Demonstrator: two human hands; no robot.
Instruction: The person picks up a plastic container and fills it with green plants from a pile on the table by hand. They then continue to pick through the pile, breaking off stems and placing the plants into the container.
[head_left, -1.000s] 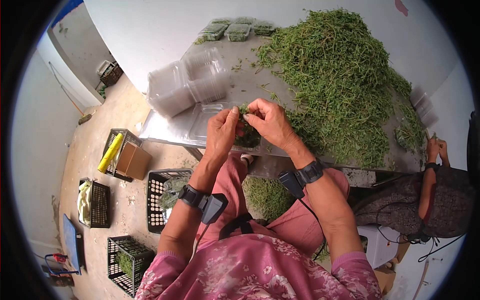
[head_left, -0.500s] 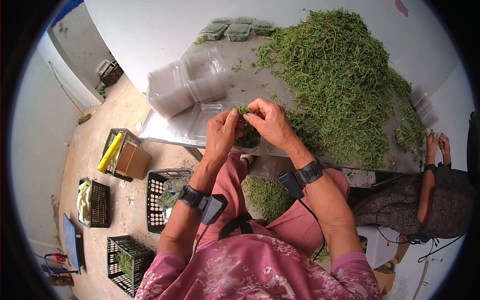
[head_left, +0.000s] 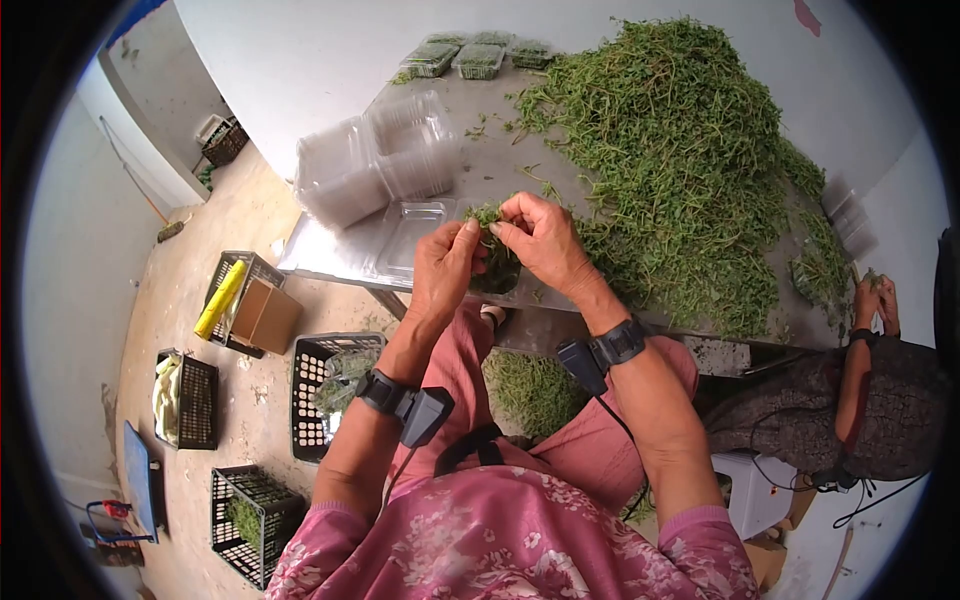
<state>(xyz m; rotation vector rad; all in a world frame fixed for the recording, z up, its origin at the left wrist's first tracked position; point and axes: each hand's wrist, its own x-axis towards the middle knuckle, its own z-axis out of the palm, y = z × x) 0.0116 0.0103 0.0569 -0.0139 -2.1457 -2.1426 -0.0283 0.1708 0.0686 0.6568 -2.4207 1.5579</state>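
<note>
Pinched between my two hands is a small bunch of green sprigs point(head_left: 484, 214). My left hand point(head_left: 446, 262) has its thumb and fingers closed on the left side of it. My right hand point(head_left: 545, 240) pinches the stems from the right. Just below them, an open clear plastic box point(head_left: 505, 285) holds more greens and is partly hidden by my hands; its clear lid point(head_left: 415, 238) lies folded out to the left. A large heap of green sprigs point(head_left: 680, 170) covers the table point(head_left: 500, 160) to the right of my hands.
Stacked clear boxes point(head_left: 375, 160) stand at the left table edge. Several filled boxes point(head_left: 480, 62) sit at the back. Black crates point(head_left: 335, 390) are on the floor at left, with a cardboard box point(head_left: 266, 318) nearby. A co-worker's hands point(head_left: 877, 300) are at the far right.
My hands stay almost in place over the box, still pinching the sprigs. The co-worker's hands at the right have shifted slightly and come closer together.
</note>
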